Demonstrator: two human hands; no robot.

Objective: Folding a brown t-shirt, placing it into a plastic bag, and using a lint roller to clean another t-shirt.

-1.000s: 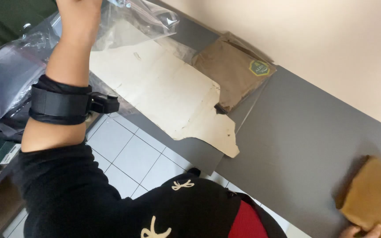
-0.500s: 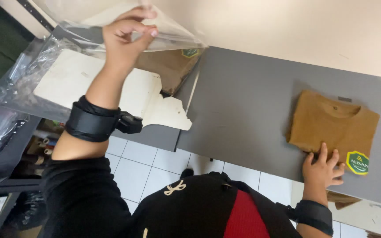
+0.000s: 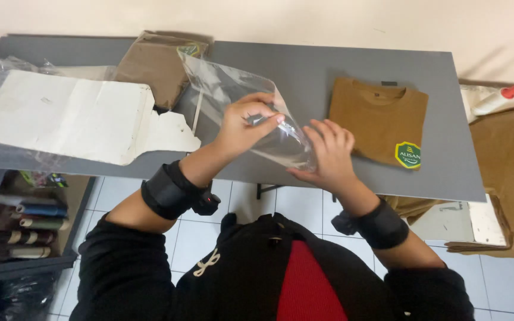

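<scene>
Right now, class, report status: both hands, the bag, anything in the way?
Left hand and right hand both gripping clear plastic bag above grey table. Folded brown shirt lies right, apart. Nothing between.

Clear plastic bag (image 3: 242,104), brown folded shirt (image 3: 376,119), grey table (image 3: 304,65), white cardboard (image 3: 72,116)

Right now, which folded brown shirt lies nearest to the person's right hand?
The folded shirt with the green badge, just beyond the right hand; the other shirt lies far left.
</scene>
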